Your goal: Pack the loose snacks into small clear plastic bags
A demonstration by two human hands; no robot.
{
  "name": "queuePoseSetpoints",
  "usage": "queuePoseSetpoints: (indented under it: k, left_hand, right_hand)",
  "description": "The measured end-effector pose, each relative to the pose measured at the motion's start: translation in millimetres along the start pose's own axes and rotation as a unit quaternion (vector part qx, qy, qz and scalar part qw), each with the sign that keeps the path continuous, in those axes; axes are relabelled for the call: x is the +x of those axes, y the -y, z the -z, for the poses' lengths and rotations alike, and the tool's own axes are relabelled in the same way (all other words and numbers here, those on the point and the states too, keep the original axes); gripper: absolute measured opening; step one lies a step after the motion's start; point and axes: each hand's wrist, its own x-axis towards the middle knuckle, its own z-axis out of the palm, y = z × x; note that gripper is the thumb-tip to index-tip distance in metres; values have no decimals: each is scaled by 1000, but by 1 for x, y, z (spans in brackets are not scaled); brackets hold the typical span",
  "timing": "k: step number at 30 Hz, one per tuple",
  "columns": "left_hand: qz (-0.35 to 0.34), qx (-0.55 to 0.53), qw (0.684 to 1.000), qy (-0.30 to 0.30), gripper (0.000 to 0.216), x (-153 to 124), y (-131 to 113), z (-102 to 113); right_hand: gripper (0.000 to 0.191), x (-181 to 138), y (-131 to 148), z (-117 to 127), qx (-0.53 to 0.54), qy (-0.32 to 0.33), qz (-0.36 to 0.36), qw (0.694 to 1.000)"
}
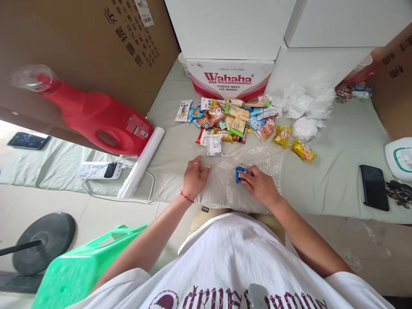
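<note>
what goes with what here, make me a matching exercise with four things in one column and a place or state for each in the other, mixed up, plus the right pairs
Column one
1. red bottle
2. left hand
3. keys
4. blue packet

Column two
A. held in the fingers of the right hand
B. beside a black phone
C. next to a white roll
D. open, holding nothing

Right pairs: 1-C, 2-D, 3-B, 4-A
</note>
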Motion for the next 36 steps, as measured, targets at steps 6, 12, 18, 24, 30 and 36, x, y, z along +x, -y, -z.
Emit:
queuePoseSetpoints:
  k: [6, 12, 18, 24, 30, 36]
  left_hand:
    - [119, -174, 974, 81, 107, -30, -36, -24]
    - [216, -347, 898, 163, 56, -16, -46, -36]
    - [200, -366, 878, 235, 36, -8, -45, -6]
    - [320, -362, 842, 238, 37, -1, -39, 5]
    - [330, -418, 835, 139, 22, -10, -25, 12]
    - [-141, -76, 982, -105, 24, -68, -16, 10]
  right_hand:
    - [33, -2, 4, -1, 10, -4, 1, 1000]
    - [37, -5, -2, -4, 47, -20, 11, 999]
    - [41, -6, -9, -11, 87, -32, 24, 995]
    - [32, 2, -12, -7, 161, -35, -1, 986]
    - [24, 8, -16, -8, 226, -40, 5, 973]
    - [23, 8, -18, -10, 223, -60, 24, 973]
